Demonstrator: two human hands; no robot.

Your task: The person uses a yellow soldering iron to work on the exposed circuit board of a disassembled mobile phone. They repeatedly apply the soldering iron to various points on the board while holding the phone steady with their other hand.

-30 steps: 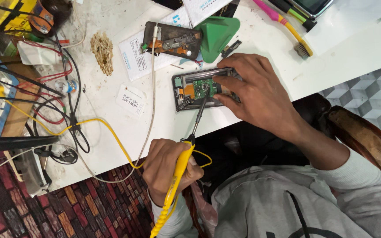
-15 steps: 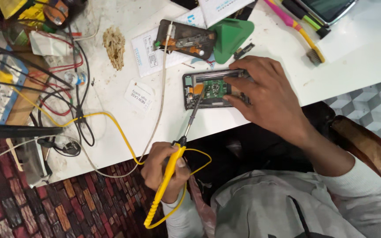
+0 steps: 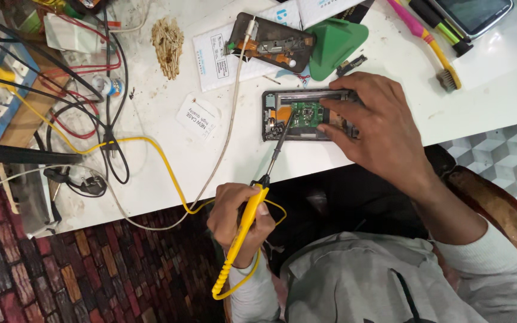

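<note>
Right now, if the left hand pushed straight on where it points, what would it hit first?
Probably the opened phone: the yellow soldering iron in the left hand has its tip inside it, beside the green board.

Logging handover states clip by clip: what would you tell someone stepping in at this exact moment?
Left hand: gripping the yellow soldering iron, tip on the orange end of the opened phone.
Right hand: pinning the phone to the white table.
Done: phone open, green circuit board exposed.
Outstanding: phone not closed; a detached dark phone housing lies apart, beside the green pry pick.
</note>
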